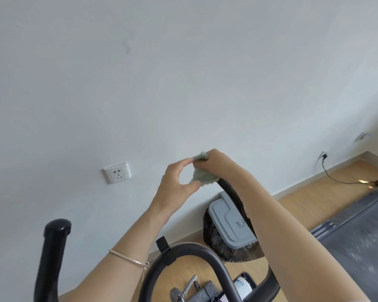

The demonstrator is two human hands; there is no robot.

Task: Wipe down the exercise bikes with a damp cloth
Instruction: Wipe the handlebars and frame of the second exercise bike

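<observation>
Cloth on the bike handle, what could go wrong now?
The cloth is bunched at the handlebar tip, pinched by the left hand and gripped by the right hand; it might slip and drop toward the lidded bin below. If it drips, water could flick toward the wall socket nearby.

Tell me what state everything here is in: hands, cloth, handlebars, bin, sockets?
Cloth: bunched, held at the right handlebar tip.
Left hand: pinches the cloth's edge.
Right hand: grips the cloth on that handlebar.
Left handlebar: bare, untouched.
Bin: lid closed, black bag lining it.
Near socket: nothing plugged in.
Far socket: cable plugged in.
</observation>
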